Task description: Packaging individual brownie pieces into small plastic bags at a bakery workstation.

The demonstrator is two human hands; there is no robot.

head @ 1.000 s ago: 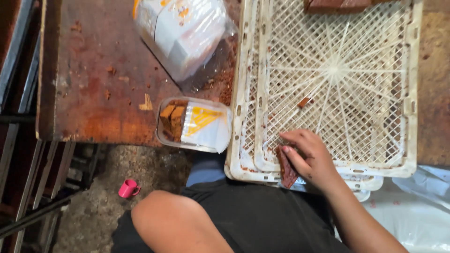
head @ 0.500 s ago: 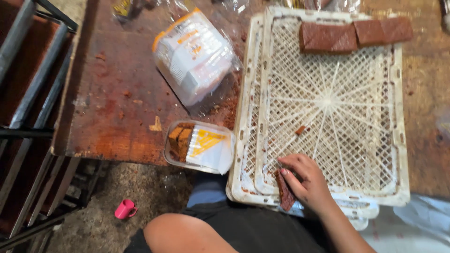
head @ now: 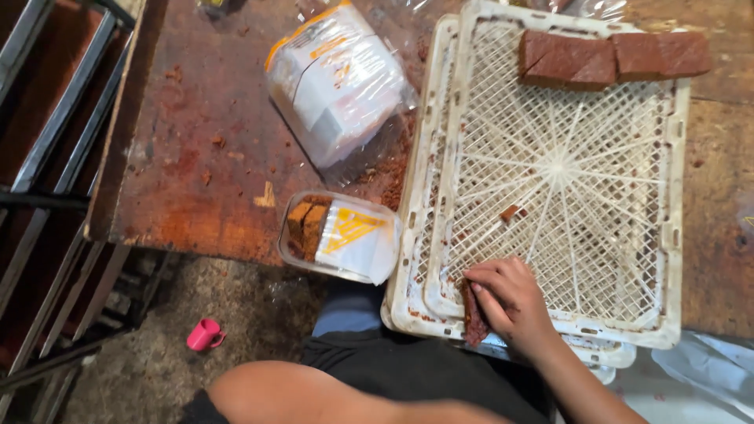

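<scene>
Gripping a thin reddish-brown slab (head: pixel 473 318) at the lower centre of the frame, the right hand (head: pixel 509 302) has its fingers pinching it at the near rim of the white lattice tray (head: pixel 675 235). Looks crumbly, light, apt to snap; best supported along its long edges. Matching blocks (head: pixel 613 56) sit upper right. The left hand is not visible.

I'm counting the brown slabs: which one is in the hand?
The dark slab at the tray's near edge, gripped by the right hand; the others lie untouched at the far edge.
</scene>
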